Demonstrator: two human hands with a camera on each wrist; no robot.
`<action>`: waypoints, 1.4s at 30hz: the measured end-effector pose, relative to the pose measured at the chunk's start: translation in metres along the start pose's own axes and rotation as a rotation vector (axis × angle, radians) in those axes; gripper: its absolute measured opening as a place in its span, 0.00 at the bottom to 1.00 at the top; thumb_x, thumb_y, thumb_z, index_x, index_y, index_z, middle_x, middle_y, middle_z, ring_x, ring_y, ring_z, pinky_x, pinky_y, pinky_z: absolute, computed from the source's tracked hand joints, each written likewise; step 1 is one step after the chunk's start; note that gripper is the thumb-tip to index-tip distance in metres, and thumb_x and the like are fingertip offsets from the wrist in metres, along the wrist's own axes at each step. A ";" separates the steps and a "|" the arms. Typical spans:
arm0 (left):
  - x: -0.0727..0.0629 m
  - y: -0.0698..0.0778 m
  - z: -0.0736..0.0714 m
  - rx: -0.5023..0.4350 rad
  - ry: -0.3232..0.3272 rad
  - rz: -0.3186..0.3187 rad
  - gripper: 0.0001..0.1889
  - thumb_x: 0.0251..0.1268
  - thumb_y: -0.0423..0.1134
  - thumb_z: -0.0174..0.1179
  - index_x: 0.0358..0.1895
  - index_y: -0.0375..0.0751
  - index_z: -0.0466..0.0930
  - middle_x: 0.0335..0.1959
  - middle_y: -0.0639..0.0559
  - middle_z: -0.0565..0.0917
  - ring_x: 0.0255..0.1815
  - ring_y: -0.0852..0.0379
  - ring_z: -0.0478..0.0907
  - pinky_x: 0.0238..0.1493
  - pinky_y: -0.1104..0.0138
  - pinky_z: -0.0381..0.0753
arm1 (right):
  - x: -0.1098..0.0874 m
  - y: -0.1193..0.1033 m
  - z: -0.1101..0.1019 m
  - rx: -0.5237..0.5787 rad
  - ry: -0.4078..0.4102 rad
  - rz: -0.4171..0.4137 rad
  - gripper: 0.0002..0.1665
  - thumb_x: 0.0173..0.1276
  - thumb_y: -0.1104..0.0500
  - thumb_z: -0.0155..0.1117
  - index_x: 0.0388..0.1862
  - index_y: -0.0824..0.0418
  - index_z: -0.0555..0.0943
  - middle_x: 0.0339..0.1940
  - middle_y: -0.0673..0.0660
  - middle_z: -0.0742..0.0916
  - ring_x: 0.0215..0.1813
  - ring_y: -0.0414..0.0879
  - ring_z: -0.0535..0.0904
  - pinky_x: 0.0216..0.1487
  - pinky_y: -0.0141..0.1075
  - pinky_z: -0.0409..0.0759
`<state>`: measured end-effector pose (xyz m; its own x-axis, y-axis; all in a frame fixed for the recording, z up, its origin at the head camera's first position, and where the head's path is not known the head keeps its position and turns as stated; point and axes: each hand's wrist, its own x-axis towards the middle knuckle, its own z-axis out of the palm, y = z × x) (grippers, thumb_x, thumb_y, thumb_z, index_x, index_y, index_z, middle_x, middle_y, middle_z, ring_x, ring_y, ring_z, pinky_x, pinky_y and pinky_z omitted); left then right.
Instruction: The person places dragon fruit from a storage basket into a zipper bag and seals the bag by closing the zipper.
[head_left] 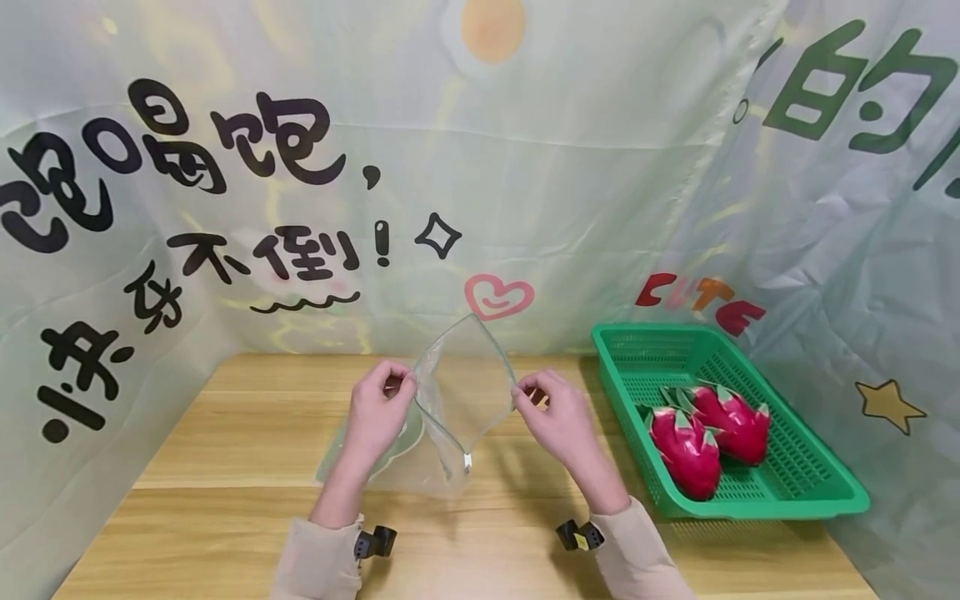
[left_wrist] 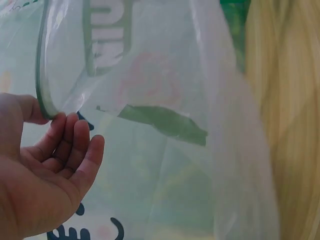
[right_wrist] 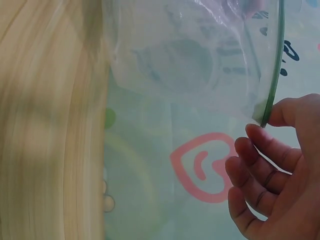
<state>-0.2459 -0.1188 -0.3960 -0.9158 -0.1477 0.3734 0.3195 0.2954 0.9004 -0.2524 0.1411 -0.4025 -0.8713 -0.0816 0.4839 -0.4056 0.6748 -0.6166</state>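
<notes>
A clear zip bag (head_left: 468,383) with a greenish rim and a white slider (head_left: 467,461) is held up over the table, its mouth spread apart. My left hand (head_left: 378,412) pinches one side of the rim between thumb and fingertips. Opposite it, my right hand (head_left: 558,412) pinches the other side, the remaining fingers loosely bent. Green print shows on the bag wall (left_wrist: 165,122) in the left wrist view. Through the film in the right wrist view, the bag (right_wrist: 190,65) looks to hold nothing.
At the right stands a green plastic basket (head_left: 817,467) with two red dragon fruits (head_left: 686,454) lying in it. The wooden table (head_left: 225,442) meets a printed cloth backdrop (head_left: 420,100) at the back and along both sides.
</notes>
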 end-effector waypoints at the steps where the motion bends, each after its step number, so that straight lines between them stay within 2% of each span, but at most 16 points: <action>1: 0.000 0.000 0.002 -0.006 0.014 -0.002 0.03 0.69 0.28 0.60 0.37 0.34 0.83 0.35 0.45 0.84 0.38 0.56 0.80 0.41 0.74 0.80 | -0.001 -0.001 -0.001 0.002 0.000 -0.004 0.03 0.71 0.57 0.70 0.36 0.54 0.87 0.34 0.47 0.85 0.36 0.41 0.80 0.40 0.43 0.81; 6: 0.001 -0.001 0.005 0.004 0.062 -0.012 0.03 0.69 0.30 0.61 0.37 0.33 0.83 0.35 0.43 0.85 0.37 0.55 0.81 0.41 0.75 0.80 | -0.011 -0.004 -0.012 0.034 0.031 -0.036 0.06 0.72 0.55 0.70 0.44 0.55 0.87 0.43 0.50 0.88 0.41 0.46 0.83 0.42 0.48 0.82; 11: 0.001 -0.002 0.006 0.008 0.066 -0.039 0.04 0.70 0.31 0.60 0.38 0.34 0.83 0.37 0.43 0.85 0.41 0.53 0.82 0.43 0.74 0.80 | -0.021 0.000 -0.032 0.011 0.127 -0.115 0.13 0.70 0.59 0.73 0.52 0.59 0.87 0.52 0.55 0.88 0.47 0.51 0.85 0.43 0.50 0.84; 14: 0.002 -0.002 0.006 0.001 0.058 -0.054 0.05 0.71 0.32 0.59 0.38 0.34 0.83 0.39 0.43 0.85 0.43 0.53 0.82 0.44 0.74 0.81 | -0.026 0.007 -0.045 -0.021 0.192 -0.167 0.16 0.68 0.62 0.74 0.54 0.61 0.86 0.54 0.57 0.87 0.50 0.52 0.85 0.46 0.46 0.84; 18: 0.001 -0.003 0.006 -0.002 0.049 -0.057 0.05 0.72 0.32 0.59 0.38 0.35 0.83 0.38 0.44 0.84 0.42 0.53 0.79 0.42 0.73 0.80 | -0.032 0.018 -0.065 -0.046 0.261 -0.191 0.21 0.67 0.66 0.74 0.59 0.62 0.85 0.58 0.58 0.87 0.53 0.51 0.83 0.51 0.32 0.79; 21: 0.001 -0.003 0.007 -0.002 0.041 -0.053 0.06 0.73 0.32 0.59 0.38 0.35 0.83 0.36 0.46 0.83 0.39 0.54 0.77 0.40 0.72 0.77 | -0.037 0.027 -0.080 -0.058 0.292 -0.181 0.25 0.66 0.68 0.73 0.63 0.61 0.83 0.59 0.59 0.86 0.54 0.51 0.81 0.52 0.25 0.74; 24: 0.001 -0.003 0.007 0.000 0.036 -0.054 0.06 0.73 0.33 0.59 0.39 0.35 0.84 0.33 0.47 0.82 0.37 0.55 0.76 0.37 0.71 0.76 | -0.043 0.040 -0.095 -0.087 0.312 -0.146 0.29 0.66 0.68 0.73 0.67 0.59 0.82 0.61 0.61 0.85 0.56 0.43 0.79 0.53 0.25 0.72; 26: 0.002 -0.003 0.008 -0.001 0.035 -0.062 0.06 0.73 0.33 0.59 0.39 0.35 0.84 0.32 0.48 0.82 0.35 0.56 0.76 0.36 0.71 0.76 | -0.047 0.051 -0.104 -0.113 0.323 -0.110 0.30 0.66 0.67 0.73 0.68 0.59 0.81 0.61 0.61 0.85 0.55 0.37 0.76 0.48 0.22 0.71; 27: 0.002 -0.003 0.008 -0.004 0.035 -0.065 0.06 0.73 0.33 0.59 0.39 0.35 0.84 0.32 0.48 0.82 0.35 0.56 0.76 0.35 0.71 0.76 | -0.049 0.056 -0.108 -0.126 0.322 -0.092 0.31 0.66 0.67 0.73 0.68 0.59 0.81 0.62 0.62 0.85 0.56 0.35 0.75 0.49 0.20 0.70; 29: 0.001 -0.002 0.008 -0.023 0.030 -0.077 0.06 0.73 0.33 0.59 0.39 0.35 0.84 0.30 0.48 0.81 0.32 0.57 0.76 0.31 0.71 0.78 | -0.053 0.067 -0.115 -0.162 0.317 -0.057 0.31 0.66 0.66 0.73 0.69 0.59 0.80 0.62 0.62 0.85 0.52 0.36 0.77 0.47 0.18 0.70; 31: 0.001 -0.002 0.009 -0.052 0.021 -0.088 0.06 0.73 0.33 0.59 0.40 0.34 0.83 0.29 0.49 0.80 0.30 0.59 0.76 0.28 0.71 0.80 | -0.057 0.077 -0.122 -0.195 0.297 -0.030 0.31 0.67 0.64 0.73 0.70 0.59 0.79 0.63 0.63 0.84 0.51 0.44 0.79 0.49 0.25 0.76; 33: 0.000 -0.002 0.009 -0.079 0.012 -0.100 0.06 0.74 0.33 0.59 0.40 0.34 0.83 0.28 0.49 0.79 0.26 0.60 0.76 0.24 0.70 0.81 | -0.061 0.086 -0.128 -0.221 0.264 -0.007 0.32 0.68 0.62 0.73 0.71 0.59 0.78 0.65 0.66 0.83 0.54 0.55 0.81 0.58 0.42 0.80; 35: 0.000 -0.003 0.010 -0.096 0.004 -0.106 0.06 0.74 0.33 0.59 0.40 0.33 0.82 0.28 0.49 0.79 0.24 0.60 0.76 0.24 0.69 0.82 | -0.063 0.094 -0.135 -0.246 0.224 0.010 0.34 0.68 0.61 0.73 0.72 0.60 0.76 0.66 0.69 0.81 0.56 0.64 0.80 0.56 0.60 0.80; 36: 0.000 -0.003 0.010 -0.100 0.002 -0.107 0.06 0.74 0.33 0.59 0.40 0.32 0.82 0.28 0.48 0.79 0.24 0.59 0.76 0.24 0.69 0.83 | -0.064 0.098 -0.138 -0.255 0.200 0.017 0.34 0.69 0.60 0.73 0.73 0.60 0.75 0.67 0.70 0.80 0.60 0.67 0.77 0.56 0.67 0.78; 37: -0.001 -0.003 0.010 -0.100 0.000 -0.107 0.06 0.74 0.33 0.59 0.40 0.33 0.82 0.28 0.48 0.80 0.24 0.59 0.77 0.24 0.69 0.83 | -0.065 0.102 -0.141 -0.265 0.178 0.023 0.35 0.69 0.60 0.73 0.74 0.61 0.74 0.68 0.72 0.79 0.62 0.69 0.76 0.55 0.71 0.76; 42: -0.002 -0.003 0.010 -0.092 -0.006 -0.110 0.06 0.74 0.34 0.59 0.40 0.34 0.82 0.29 0.48 0.81 0.25 0.57 0.78 0.26 0.67 0.85 | -0.064 0.120 -0.154 -0.318 0.055 0.034 0.38 0.71 0.57 0.72 0.77 0.62 0.70 0.70 0.74 0.75 0.64 0.72 0.74 0.51 0.72 0.77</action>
<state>-0.2479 -0.1098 -0.4020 -0.9480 -0.1684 0.2699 0.2374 0.1900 0.9526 -0.2028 0.3401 -0.4121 -0.8631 -0.0216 0.5045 -0.2627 0.8725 -0.4120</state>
